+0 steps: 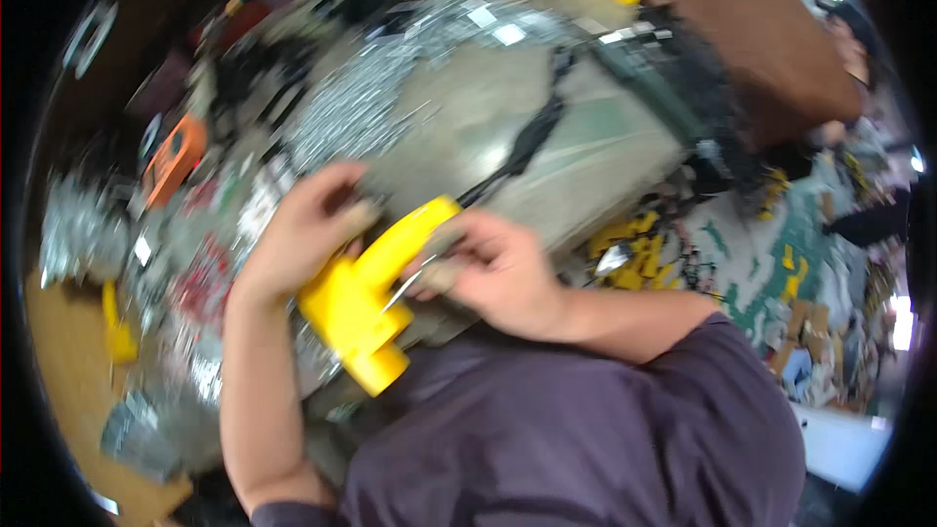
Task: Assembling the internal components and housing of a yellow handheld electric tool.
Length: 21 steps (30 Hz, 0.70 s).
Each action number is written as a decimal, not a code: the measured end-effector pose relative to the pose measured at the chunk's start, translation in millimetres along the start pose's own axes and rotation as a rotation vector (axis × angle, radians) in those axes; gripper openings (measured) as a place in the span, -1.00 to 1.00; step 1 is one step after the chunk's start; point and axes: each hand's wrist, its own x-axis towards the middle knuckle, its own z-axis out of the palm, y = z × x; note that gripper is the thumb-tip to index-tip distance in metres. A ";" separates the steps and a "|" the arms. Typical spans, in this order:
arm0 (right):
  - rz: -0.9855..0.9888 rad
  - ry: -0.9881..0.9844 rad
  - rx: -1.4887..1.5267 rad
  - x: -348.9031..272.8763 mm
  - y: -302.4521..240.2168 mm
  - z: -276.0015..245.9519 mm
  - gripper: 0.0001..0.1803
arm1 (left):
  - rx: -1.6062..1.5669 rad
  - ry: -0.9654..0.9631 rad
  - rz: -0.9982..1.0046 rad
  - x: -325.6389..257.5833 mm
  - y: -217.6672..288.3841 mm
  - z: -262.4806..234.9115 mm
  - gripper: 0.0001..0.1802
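Upper centre: worktop (459, 102) strewn with silver metal pieces (346, 112). Right side: patchy green floor (756, 263). Right fingers (473, 227) pinch thin metal rod (404, 289); left fingers (332, 179) beside yellow casing (337, 307), grip unclear.

orange object (168, 178), left | brown panel (752, 34), upper right | clear plastic bundle (80, 234), far left | white panel (841, 444), lower right

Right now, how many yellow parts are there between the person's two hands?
1: the yellow part is between the left hand and the right hand, which pinches a thin metal piece. Overlap may hide others.
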 end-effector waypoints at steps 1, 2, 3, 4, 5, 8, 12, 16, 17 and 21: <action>0.029 -0.024 0.054 2.0 1.1 0.0 -0.82 | 0.032 -0.026 0.016 1.2 -8.4 -3.7 -0.70; 0.056 -0.045 0.115 5.2 3.6 -1.1 -0.82 | 0.037 -0.006 0.016 1.4 -14.8 -3.7 -0.74; 0.087 -0.024 0.146 7.9 5.2 -3.6 -0.82 | -0.030 -0.083 -0.044 5.4 -14.9 -4.9 -0.77; 0.124 -0.024 0.197 8.0 7.7 0.8 -0.83 | -0.071 -0.160 -0.014 0.8 -12.6 -7.7 -0.81; 0.072 -0.016 0.153 6.7 9.0 2.5 -0.84 | -0.045 -0.199 0.020 2.5 -15.2 -10.6 -0.85; -0.030 -0.003 0.094 3.8 15.4 -0.2 -0.85 | -0.034 -0.215 0.120 8.7 -12.8 -7.6 -0.84; 0.110 0.006 0.210 4.1 8.9 -3.1 -0.86 | 0.011 -0.135 0.136 6.6 -14.2 -7.4 -0.71; 0.033 -0.037 0.045 3.5 12.5 -3.1 -0.80 | 0.093 -0.074 0.081 6.5 -8.6 -0.8 -0.74; 0.067 -0.042 -0.033 1.0 9.2 -2.7 -0.77 | 0.163 -0.109 0.072 7.7 -7.4 -2.5 -0.76; 0.171 -0.381 -0.282 -14.1 3.0 -2.7 -0.52 | 0.219 -0.099 0.048 5.6 -4.4 -2.7 -0.77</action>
